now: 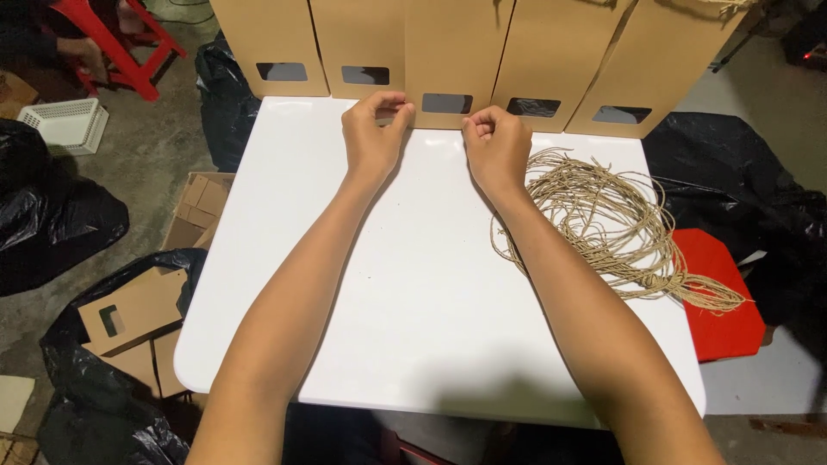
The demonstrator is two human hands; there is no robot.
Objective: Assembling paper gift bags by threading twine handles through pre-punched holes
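My left hand (374, 131) and my right hand (495, 143) rest at the far side of a white table (413, 310), both with fingers curled shut. They sit just in front of a brown paper bag with a window (448, 60), the middle one in a row of several. Whether a thin string runs between my fingertips is too small to tell. A tangled bundle of tan twine (603, 224) lies on the table, right of my right forearm.
Black plastic sacks (52, 215) lie on the floor to the left, one holding flat brown bags (138, 310). A red stool (719, 293) stands right of the table. A white basket (65, 123) and a red frame (112, 43) are far left.
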